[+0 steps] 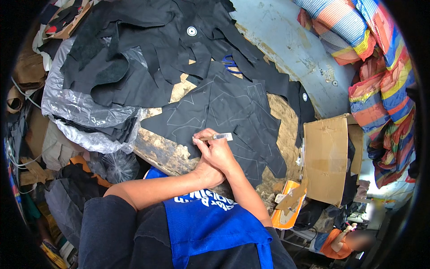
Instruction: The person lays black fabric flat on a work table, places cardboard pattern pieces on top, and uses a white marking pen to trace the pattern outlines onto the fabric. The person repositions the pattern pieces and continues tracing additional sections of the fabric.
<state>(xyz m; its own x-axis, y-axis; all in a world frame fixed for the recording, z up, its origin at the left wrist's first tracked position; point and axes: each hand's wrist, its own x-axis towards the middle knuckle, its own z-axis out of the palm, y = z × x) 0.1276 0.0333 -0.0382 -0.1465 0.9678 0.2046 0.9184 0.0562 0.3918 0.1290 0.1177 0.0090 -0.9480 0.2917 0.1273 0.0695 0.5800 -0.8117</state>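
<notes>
A black leather sheet [233, 107] with pale traced outlines lies on a worn wooden work surface [161, 152]. My right hand [215, 150] is closed around a slim silvery pen [221, 136], whose tip touches the leather at the sheet's near edge. My left hand [207, 172] is tucked under my right wrist, resting by the sheet's edge. Its fingers are hidden. I wear a blue apron [210, 224].
Cut black leather pieces [148, 49] are heaped at the back over a clear plastic bag [76, 103]. Blue scissor handles [230, 65] poke out among them. A cardboard sheet [324, 157] stands at the right, with striped sacks [380, 89] behind it. Another person in orange [345, 240] is at the lower right.
</notes>
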